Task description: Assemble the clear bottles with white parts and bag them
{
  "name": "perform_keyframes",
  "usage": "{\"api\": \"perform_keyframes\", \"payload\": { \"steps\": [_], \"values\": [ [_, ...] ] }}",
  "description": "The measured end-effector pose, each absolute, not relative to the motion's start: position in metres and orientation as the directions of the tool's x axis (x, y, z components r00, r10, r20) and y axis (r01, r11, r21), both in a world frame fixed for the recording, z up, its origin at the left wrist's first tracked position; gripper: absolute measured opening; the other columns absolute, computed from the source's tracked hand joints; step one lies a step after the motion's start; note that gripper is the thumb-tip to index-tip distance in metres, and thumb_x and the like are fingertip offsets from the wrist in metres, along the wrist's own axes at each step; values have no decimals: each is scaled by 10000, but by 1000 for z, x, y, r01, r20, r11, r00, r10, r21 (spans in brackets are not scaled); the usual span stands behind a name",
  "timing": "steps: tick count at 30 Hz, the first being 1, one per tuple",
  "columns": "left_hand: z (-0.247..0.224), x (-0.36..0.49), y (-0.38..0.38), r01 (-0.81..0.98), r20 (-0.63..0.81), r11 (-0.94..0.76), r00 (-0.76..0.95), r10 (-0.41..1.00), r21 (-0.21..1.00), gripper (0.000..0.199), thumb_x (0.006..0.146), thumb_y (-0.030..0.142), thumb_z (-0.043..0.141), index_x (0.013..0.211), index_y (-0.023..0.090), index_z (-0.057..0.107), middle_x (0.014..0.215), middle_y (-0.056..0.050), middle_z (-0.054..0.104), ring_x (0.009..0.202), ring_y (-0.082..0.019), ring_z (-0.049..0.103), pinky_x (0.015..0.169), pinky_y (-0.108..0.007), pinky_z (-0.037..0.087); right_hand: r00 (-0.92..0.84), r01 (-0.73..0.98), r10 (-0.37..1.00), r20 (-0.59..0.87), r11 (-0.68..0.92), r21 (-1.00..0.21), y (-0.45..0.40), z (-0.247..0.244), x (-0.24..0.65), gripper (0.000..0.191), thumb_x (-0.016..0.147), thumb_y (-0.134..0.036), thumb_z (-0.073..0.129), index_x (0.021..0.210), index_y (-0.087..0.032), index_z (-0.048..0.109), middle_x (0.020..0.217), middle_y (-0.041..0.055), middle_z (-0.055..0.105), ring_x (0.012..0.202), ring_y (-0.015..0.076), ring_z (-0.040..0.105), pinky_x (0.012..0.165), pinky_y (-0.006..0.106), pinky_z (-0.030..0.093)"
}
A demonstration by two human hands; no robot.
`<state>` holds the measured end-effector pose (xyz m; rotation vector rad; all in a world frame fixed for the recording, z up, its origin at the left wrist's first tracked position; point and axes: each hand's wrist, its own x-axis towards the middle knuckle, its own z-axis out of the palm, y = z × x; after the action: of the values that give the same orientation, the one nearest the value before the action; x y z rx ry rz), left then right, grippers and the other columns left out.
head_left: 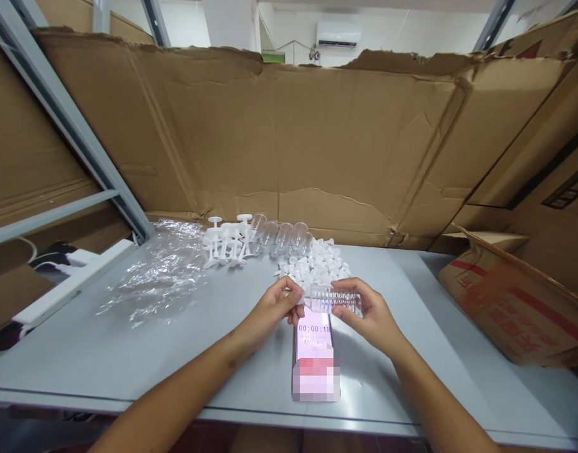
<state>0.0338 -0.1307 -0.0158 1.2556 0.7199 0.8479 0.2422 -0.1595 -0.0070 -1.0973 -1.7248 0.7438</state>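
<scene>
My right hand grips a clear ribbed plastic tube, like a large syringe barrel, lying sideways between thumb and fingers. At its narrow left end, my left hand is closed in a pinch; whatever sits between those fingertips is too small to make out. Just beyond both hands spreads a heap of small white plastic caps. Several more clear tubes lie behind the heap. To their left are several white plungers with round flat ends. Below the held tube rests a phone showing a timer.
A crumpled clear plastic bag lies on the grey table at left, near a white power strip. Cardboard walls enclose the back. An open cardboard box stands at right. A metal post rises at left.
</scene>
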Motion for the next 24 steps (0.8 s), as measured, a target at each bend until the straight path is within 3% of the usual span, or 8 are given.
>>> {"api": "perform_keyframes", "payload": {
  "steps": [5, 8, 10, 16, 24],
  "values": [
    [-16, 28, -134, 23, 231, -268, 443, 866, 963, 208, 800, 346, 549, 802, 193, 409, 816, -17, 533, 744, -126, 518, 663, -245, 404, -143, 261, 939, 312, 339, -904, -159, -6, 242, 274, 740, -349, 645, 966, -212, 576, 921, 62, 607, 802, 190, 593, 627, 311, 540],
    [-16, 22, -134, 178, 401, -547, 504, 765, 818, 113, 813, 260, 533, 793, 194, 443, 893, -36, 533, 839, -148, 513, 741, -272, 400, -140, 174, 956, 256, 278, -944, -157, -6, 241, 247, 748, -362, 628, 938, -210, 585, 881, 46, 587, 687, 153, 585, 530, 282, 537],
    [-16, 20, -132, 222, 448, -631, 535, 716, 743, 57, 829, 239, 505, 833, 198, 464, 917, -43, 548, 856, -153, 522, 757, -282, 402, -142, 140, 962, 234, 253, -957, -156, -7, 240, 240, 742, -354, 634, 924, -205, 587, 864, 32, 579, 616, 126, 573, 522, 281, 533],
    [-16, 22, -132, 280, 351, -503, 451, 821, 818, 187, 795, 281, 561, 950, 211, 483, 955, -36, 575, 899, -165, 543, 789, -290, 416, -135, 106, 970, 200, 215, -971, -155, -8, 240, 251, 738, -346, 639, 920, -191, 564, 853, 20, 557, 558, 96, 551, 511, 269, 515],
    [-11, 22, -132, 246, 221, -356, 445, 868, 902, 216, 771, 355, 586, 894, 191, 518, 923, -32, 607, 854, -163, 559, 726, -263, 420, -147, 182, 959, 245, 269, -946, -157, -6, 243, 259, 744, -353, 636, 940, -204, 556, 858, 31, 579, 665, 138, 571, 539, 266, 514]
  ]
}}
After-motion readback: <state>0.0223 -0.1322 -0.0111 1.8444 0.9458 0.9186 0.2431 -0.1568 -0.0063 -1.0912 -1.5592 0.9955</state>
